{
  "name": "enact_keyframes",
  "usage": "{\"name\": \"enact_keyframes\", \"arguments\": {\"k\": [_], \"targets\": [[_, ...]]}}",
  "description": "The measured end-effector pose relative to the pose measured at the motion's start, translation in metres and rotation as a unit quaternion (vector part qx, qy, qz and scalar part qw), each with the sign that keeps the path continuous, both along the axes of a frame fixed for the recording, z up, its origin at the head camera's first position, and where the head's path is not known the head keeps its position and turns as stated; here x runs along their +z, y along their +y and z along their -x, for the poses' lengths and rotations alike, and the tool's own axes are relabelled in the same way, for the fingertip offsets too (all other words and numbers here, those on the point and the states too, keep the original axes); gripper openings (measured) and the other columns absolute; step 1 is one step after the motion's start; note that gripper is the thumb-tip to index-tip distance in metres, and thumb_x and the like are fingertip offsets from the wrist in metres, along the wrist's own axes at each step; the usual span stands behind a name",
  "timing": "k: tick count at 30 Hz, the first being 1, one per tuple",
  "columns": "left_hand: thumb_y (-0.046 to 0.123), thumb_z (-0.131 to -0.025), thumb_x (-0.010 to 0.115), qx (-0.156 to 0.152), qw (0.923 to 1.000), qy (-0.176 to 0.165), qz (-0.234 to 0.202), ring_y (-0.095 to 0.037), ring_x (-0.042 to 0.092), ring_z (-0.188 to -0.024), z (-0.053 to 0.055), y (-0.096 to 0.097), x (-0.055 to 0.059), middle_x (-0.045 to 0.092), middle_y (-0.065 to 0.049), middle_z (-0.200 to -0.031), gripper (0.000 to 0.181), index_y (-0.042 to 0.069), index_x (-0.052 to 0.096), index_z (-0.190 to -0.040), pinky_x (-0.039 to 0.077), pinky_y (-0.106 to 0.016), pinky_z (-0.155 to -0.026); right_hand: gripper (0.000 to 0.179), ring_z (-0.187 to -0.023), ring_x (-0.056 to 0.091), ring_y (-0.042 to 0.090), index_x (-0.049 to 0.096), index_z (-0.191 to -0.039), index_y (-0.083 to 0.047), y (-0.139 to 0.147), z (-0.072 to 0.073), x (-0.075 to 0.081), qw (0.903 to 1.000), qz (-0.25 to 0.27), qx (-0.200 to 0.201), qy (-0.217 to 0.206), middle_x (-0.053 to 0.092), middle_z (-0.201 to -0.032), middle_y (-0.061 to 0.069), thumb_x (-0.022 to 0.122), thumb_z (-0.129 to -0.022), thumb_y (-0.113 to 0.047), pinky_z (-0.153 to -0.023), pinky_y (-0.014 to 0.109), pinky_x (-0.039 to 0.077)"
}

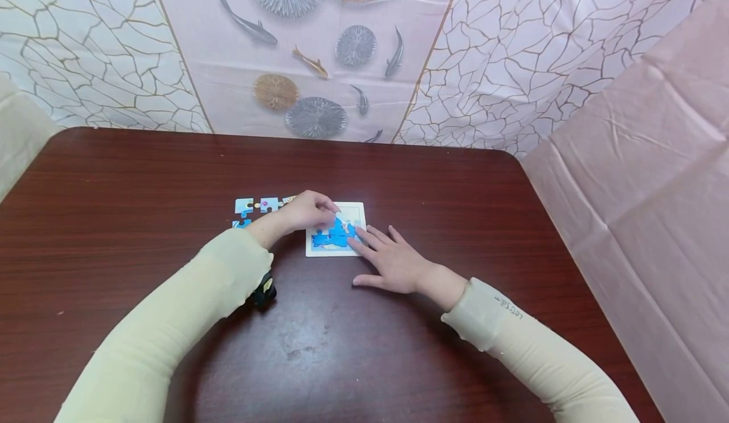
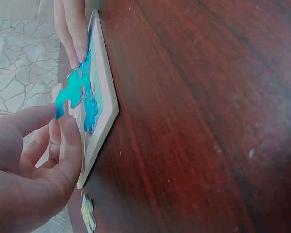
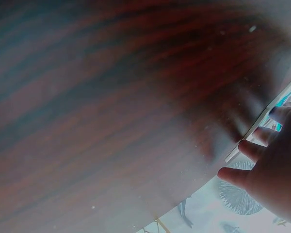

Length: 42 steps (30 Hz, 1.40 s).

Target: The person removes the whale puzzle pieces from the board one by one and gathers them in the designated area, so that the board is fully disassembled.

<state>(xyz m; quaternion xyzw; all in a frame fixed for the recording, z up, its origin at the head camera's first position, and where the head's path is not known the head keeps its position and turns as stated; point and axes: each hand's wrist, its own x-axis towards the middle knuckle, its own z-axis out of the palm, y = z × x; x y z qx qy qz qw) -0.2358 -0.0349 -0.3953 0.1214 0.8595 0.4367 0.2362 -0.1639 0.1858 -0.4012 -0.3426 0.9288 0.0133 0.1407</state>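
Observation:
A white-framed jigsaw puzzle board [image 1: 316, 252] lies on the table, partly filled with blue pieces. Above it, my left hand [image 1: 310, 212] pinches a blue puzzle piece [image 2: 73, 86] between thumb and fingers; in the left wrist view the piece is tilted over the board. My right hand [image 1: 395, 261] has its fingers spread, with fingertips touching the right side of the board and its pieces. In the right wrist view the right hand [image 3: 276, 158] reaches over the edge of the board, most of which is out of sight there.
Several loose puzzle pieces [image 1: 269, 204] lie left of the board, some hidden behind the left forearm. A small black object [image 1: 264, 291] shows under the left sleeve cuff. The dark wooden table [image 1: 455, 201] ends at a patterned cloth backdrop [image 1: 319, 62].

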Motion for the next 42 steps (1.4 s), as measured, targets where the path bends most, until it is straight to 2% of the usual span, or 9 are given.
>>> {"name": "enact_keyframes", "arguments": {"k": [5,13,20,25,31,42], "targets": [[0.019,-0.089,0.059,0.003,1.0000,0.006,-0.002,-0.020,0.056,-0.087,0.000,0.000,0.000,0.066,-0.012,-0.103,0.028,0.006,0.066,-0.113,0.051,-0.029,-0.081,0.078,-0.144,0.020,0.027,0.024,-0.149,-0.021,0.000,0.000,0.001,1.0000,0.002,0.001,-0.001,0.020,-0.156,0.007,0.044,-0.088,-0.064,-0.113,0.060,0.017],[0.015,-0.088,0.063,0.016,0.9994,0.009,-0.031,-0.014,0.060,-0.068,0.002,-0.004,0.002,0.070,-0.011,-0.085,0.026,0.003,0.067,-0.109,0.052,-0.023,-0.070,0.078,-0.144,0.020,0.027,0.023,-0.150,-0.021,-0.001,-0.001,0.002,1.0000,0.002,0.002,-0.003,0.018,-0.157,0.006,0.044,-0.088,-0.064,-0.112,0.060,0.016],[0.018,-0.089,0.062,0.019,0.9992,-0.003,-0.034,-0.015,0.063,-0.073,0.004,-0.010,0.003,0.069,-0.014,-0.098,0.029,0.004,0.065,-0.114,0.055,-0.027,-0.077,0.078,-0.144,0.020,0.027,0.023,-0.149,-0.021,-0.001,-0.001,0.003,1.0000,0.001,0.002,-0.001,0.018,-0.157,0.006,0.044,-0.088,-0.064,-0.112,0.060,0.017],[0.016,-0.090,0.061,0.018,0.9987,-0.007,-0.047,-0.014,0.063,-0.072,0.004,-0.016,0.005,0.069,-0.015,-0.097,0.030,0.001,0.063,-0.115,0.056,-0.028,-0.079,0.079,-0.144,0.019,0.026,0.020,-0.150,-0.022,-0.001,-0.001,0.003,1.0000,-0.003,-0.002,-0.007,0.016,-0.158,0.005,0.043,-0.088,-0.065,-0.113,0.060,0.016],[0.014,-0.089,0.062,0.035,0.9965,-0.030,-0.069,-0.012,0.064,-0.073,0.006,-0.026,0.007,0.067,-0.020,-0.103,0.032,-0.003,0.060,-0.116,0.056,-0.032,-0.082,0.079,-0.144,0.018,0.027,0.020,-0.150,-0.022,-0.002,-0.001,0.002,0.9999,0.000,-0.002,-0.010,0.016,-0.157,0.005,0.043,-0.087,-0.065,-0.113,0.060,0.016],[0.014,-0.089,0.062,0.059,0.9952,-0.038,-0.069,-0.013,0.063,-0.075,0.001,-0.048,0.007,0.066,-0.018,-0.105,0.032,-0.002,0.060,-0.117,0.056,-0.027,-0.078,0.079,-0.144,0.018,0.026,0.021,-0.150,-0.022,-0.002,-0.001,0.001,1.0000,-0.001,-0.004,-0.007,0.016,-0.158,0.005,0.043,-0.088,-0.065,-0.114,0.059,0.015]]}}
